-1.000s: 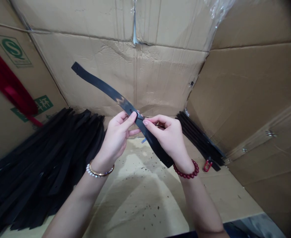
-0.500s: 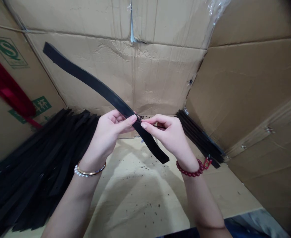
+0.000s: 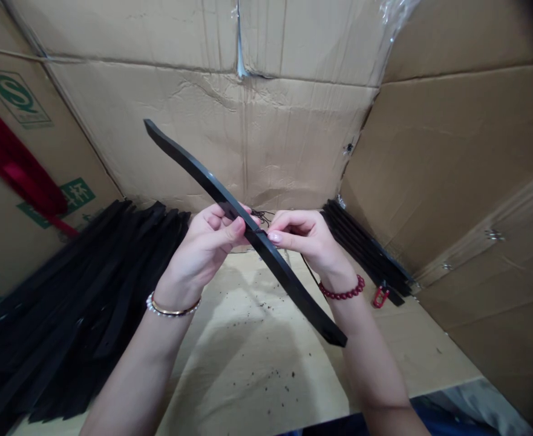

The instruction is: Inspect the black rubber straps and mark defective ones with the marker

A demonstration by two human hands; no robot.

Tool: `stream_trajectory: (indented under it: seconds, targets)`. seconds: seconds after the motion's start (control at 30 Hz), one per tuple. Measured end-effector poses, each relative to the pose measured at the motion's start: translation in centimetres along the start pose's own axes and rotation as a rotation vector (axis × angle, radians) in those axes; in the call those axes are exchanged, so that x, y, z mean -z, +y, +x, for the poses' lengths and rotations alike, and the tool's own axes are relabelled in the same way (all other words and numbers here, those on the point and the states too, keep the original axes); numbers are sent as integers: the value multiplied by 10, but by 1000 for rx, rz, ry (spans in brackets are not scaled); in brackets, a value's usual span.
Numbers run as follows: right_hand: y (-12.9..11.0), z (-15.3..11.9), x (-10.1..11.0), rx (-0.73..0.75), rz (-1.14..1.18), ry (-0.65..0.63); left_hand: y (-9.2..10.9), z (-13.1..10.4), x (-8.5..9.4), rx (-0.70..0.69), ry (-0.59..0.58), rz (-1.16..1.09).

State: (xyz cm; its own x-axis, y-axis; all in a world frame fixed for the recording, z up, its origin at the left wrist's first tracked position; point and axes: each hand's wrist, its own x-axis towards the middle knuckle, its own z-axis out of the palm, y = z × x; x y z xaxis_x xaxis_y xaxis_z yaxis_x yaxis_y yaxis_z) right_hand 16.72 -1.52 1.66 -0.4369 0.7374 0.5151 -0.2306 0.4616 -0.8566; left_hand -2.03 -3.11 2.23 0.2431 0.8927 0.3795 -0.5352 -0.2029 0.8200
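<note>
A long, curved black strip (image 3: 288,275) slants from upper left to lower right across the middle of the head view. My left hand (image 3: 212,236) is closed around it just left of its middle, thumb on top. My right hand (image 3: 305,239) pinches a thin black cord (image 3: 261,231) at the strip's right edge, and the cord crosses the strip between my two hands. Part of the cord (image 3: 310,272) hangs below my right hand towards the wrist. Loose thin black strands (image 3: 261,215) show behind the strip. The fingertips under the strip are partly hidden.
Many black strips (image 3: 66,303) lie piled at the left, and a smaller stack (image 3: 366,248) lies at the right. Beside that stack is a small red tool (image 3: 380,295). Cardboard walls (image 3: 293,139) surround the table (image 3: 248,363), which has dark specks. Red material (image 3: 16,163) hangs at the left.
The black strip has shifted down and to the right and turned more edge-on, its lower end now reaching my right forearm. My right wrist has moved slightly left.
</note>
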Motion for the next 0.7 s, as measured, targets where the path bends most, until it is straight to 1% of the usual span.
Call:
stream_trajectory:
  seconds: [0.1,0.23,0.3,0.37,0.47,0.53,0.57,0.63,0.7]
  targets:
    - [11,4,-4,9,136,11,-2,-1,-4,-68,29,-22]
    - [35,11,-18,-48,278,59,-7,2,-6,-183,157,-48]
    - [47,14,-30,-59,316,114,-11,5,-4,-223,208,-61]
    - [55,14,-45,-80,349,198,-16,10,-1,-245,252,-57]
    - [59,10,-69,-92,342,351,-21,15,5,-261,340,-14]
    - [59,6,-81,-51,215,445,-25,17,6,-278,406,37]
    - [58,3,-85,-13,95,475,-27,18,6,-283,429,69]
    - [55,-2,-87,79,-230,496,-32,17,4,-298,453,132]
    - [47,-5,-83,177,-582,475,-36,17,2,-328,445,195]
